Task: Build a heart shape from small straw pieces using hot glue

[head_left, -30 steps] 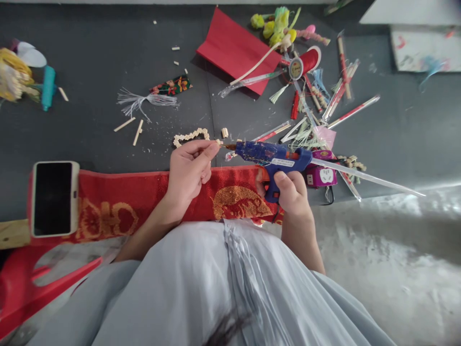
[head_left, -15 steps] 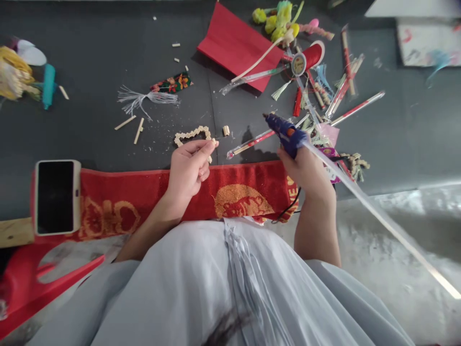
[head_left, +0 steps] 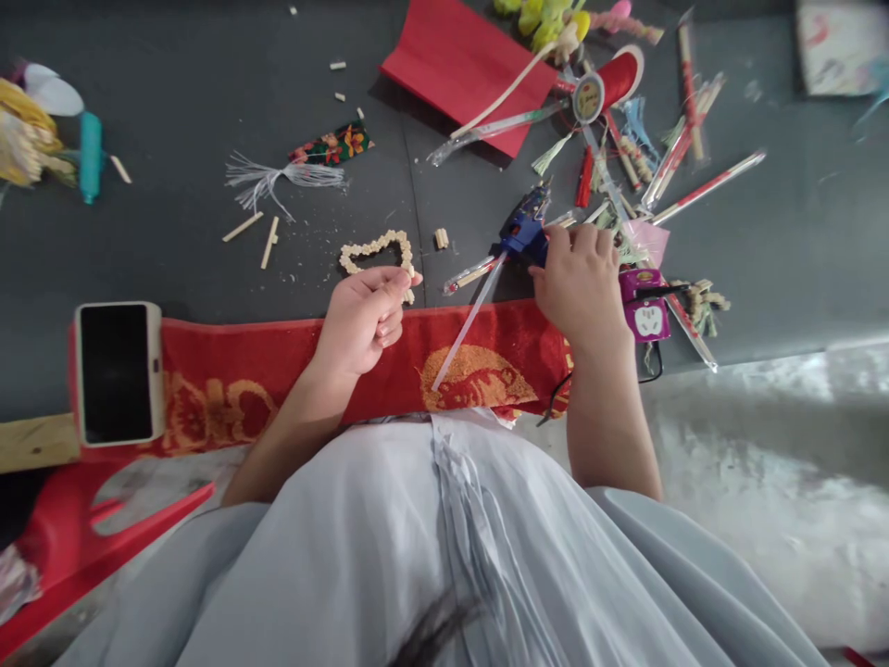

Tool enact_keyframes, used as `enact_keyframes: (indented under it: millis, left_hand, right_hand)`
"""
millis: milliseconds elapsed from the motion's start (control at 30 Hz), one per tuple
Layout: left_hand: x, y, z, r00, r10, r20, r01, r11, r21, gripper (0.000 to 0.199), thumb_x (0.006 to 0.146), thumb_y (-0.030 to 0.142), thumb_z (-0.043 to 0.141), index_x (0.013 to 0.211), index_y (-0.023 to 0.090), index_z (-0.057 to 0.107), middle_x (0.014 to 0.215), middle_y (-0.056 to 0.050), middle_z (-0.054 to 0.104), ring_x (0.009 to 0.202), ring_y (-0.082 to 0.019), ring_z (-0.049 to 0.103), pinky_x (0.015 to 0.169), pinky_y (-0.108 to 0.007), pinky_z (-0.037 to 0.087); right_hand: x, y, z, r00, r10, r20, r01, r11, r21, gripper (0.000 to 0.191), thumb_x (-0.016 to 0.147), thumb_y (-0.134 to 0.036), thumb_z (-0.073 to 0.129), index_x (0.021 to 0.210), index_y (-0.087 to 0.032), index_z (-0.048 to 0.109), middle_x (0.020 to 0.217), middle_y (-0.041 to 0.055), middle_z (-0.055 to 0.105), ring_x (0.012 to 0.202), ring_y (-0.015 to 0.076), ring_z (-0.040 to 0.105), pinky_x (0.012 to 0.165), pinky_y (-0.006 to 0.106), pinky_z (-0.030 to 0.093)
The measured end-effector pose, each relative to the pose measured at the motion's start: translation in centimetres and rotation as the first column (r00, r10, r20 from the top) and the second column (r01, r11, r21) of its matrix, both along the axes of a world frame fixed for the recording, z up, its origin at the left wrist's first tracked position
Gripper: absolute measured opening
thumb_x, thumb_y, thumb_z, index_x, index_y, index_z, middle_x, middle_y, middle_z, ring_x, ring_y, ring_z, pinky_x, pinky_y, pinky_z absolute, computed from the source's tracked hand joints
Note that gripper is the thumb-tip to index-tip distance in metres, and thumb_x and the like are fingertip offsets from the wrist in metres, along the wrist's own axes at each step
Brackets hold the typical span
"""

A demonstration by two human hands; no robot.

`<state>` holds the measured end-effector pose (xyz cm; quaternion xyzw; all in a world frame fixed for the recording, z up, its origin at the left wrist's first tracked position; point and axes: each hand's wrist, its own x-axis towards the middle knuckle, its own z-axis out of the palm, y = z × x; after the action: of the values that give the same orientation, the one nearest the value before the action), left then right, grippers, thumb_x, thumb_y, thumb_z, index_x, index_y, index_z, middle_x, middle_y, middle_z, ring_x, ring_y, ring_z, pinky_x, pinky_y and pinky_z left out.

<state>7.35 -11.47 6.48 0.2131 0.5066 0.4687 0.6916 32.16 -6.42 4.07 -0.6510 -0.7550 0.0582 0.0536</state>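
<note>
My left hand (head_left: 368, 310) is pinched closed, thumb against finger, on a small pale stick piece (head_left: 410, 272). Just behind it on the dark table lies a bent outline of many small pale pieces (head_left: 375, 244), partly hidden by the hand. My right hand (head_left: 582, 278) is around the handle end of a blue glue gun (head_left: 526, 227), which now lies low at the table, nozzle pointing away. A long translucent glue stick (head_left: 467, 326) juts from the gun's back over the red towel (head_left: 389, 371). The palm hides most of the handle.
Right of the hands are a purple power socket (head_left: 645, 315), a red thread spool (head_left: 615, 83) and wrapped sticks (head_left: 708, 187). Red paper (head_left: 465, 65) lies behind. A phone (head_left: 117, 372) rests at left; a small stick bundle (head_left: 441, 239) sits between the hands.
My right hand has turned and lowered the glue gun to the table; its glue stick swung from the right side to point down-left. My left hand stays pinched in nearly the same place.
</note>
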Motion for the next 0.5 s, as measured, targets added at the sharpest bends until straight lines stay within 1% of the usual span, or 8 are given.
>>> enact_keyframes:
  millis: [67,100,167,233,300,333,400,500]
  left_hand:
    - [-0.2,-0.2,0.1,0.999,-0.029,-0.018,0.029,1.000,0.006,0.014,0.073,0.024,0.076,0.070,0.016,0.066,0.043,0.011,0.035,0.034,0.000,0.026,0.032,-0.013,0.018]
    - [-0.2,-0.3,0.2,0.999,-0.047,-0.027,0.047,0.999,0.009,0.015,0.072,0.025,0.077,0.070,0.016,0.065,0.044,0.010,0.036,0.034,0.000,0.026,0.032,-0.013,0.018]
    - [-0.4,-0.5,0.3,0.995,-0.094,-0.038,0.095,0.995,0.012,0.019,0.069,0.027,0.079,0.071,0.016,0.064,0.045,0.010,0.041,0.034,0.000,0.027,0.031,-0.014,0.018]
    - [-0.5,-0.7,0.3,0.990,-0.140,-0.034,0.141,0.990,0.007,0.021,0.068,0.028,0.080,0.074,0.016,0.064,0.046,0.010,0.044,0.033,0.000,0.028,0.031,-0.014,0.020]
    - [-0.6,-0.8,0.3,0.983,-0.182,-0.017,0.182,0.983,-0.005,0.022,0.068,0.029,0.080,0.075,0.016,0.063,0.044,0.011,0.041,0.033,0.000,0.028,0.031,-0.014,0.021]
    - [-0.7,-0.9,0.3,0.979,-0.203,-0.008,0.203,0.979,-0.013,0.023,0.068,0.030,0.080,0.075,0.016,0.063,0.042,0.012,0.039,0.032,-0.001,0.028,0.031,-0.014,0.021]
    - [-1.0,-1.0,0.2,0.969,-0.247,0.004,0.247,0.969,-0.032,0.025,0.069,0.032,0.081,0.074,0.017,0.061,0.039,0.012,0.036,0.032,-0.001,0.028,0.032,-0.014,0.020]
    - [-1.4,-1.1,0.0,0.957,-0.291,0.019,0.291,0.955,-0.050,0.029,0.068,0.035,0.082,0.073,0.018,0.060,0.039,0.013,0.034,0.032,-0.001,0.028,0.032,-0.014,0.020]
  right_hand:
    - [-1.2,-0.3,1.5,0.981,0.098,-0.167,-0.095,0.995,0.027,0.033,0.095,-0.033,0.053,0.123,-0.019,0.063,0.121,0.0177,0.061,0.116,0.0341,0.057,0.101,0.056,0.046]
    - [-1.9,-0.4,2.2,0.939,0.174,-0.297,-0.173,0.984,0.032,0.028,0.095,-0.033,0.054,0.115,-0.021,0.068,0.112,0.0134,0.064,0.104,0.0283,0.062,0.097,0.049,0.050]
    - [-3.7,-0.6,3.1,0.775,0.304,-0.553,-0.345,0.938,0.032,0.022,0.095,-0.033,0.056,0.104,-0.021,0.073,0.097,0.0065,0.068,0.085,0.0193,0.063,0.083,0.038,0.053]
    - [-5.3,-0.5,3.4,0.605,0.373,-0.703,-0.442,0.892,0.093,0.017,0.092,-0.033,0.062,0.095,-0.021,0.074,0.087,0.0031,0.069,0.078,0.0154,0.062,0.074,0.031,0.051]
    - [-6.5,-0.3,3.0,0.488,0.374,-0.788,-0.500,0.860,0.098,0.014,0.089,-0.031,0.066,0.090,-0.019,0.074,0.082,0.0022,0.070,0.074,0.0133,0.060,0.069,0.029,0.049]
    - [-6.9,-0.2,2.7,0.451,0.366,-0.814,-0.524,0.847,0.091,0.013,0.088,-0.030,0.067,0.088,-0.019,0.074,0.080,0.0022,0.070,0.073,0.0128,0.060,0.068,0.028,0.048]
    - [-7.3,0.0,2.3,0.406,0.355,-0.842,-0.560,0.825,0.078,0.012,0.087,-0.029,0.069,0.084,-0.018,0.074,0.078,0.0023,0.070,0.072,0.0125,0.059,0.067,0.028,0.046]
    - [-7.5,0.3,2.0,0.377,0.343,-0.860,-0.600,0.798,0.055,0.014,0.087,-0.030,0.070,0.083,-0.018,0.075,0.077,0.0023,0.070,0.071,0.0120,0.058,0.064,0.027,0.045]
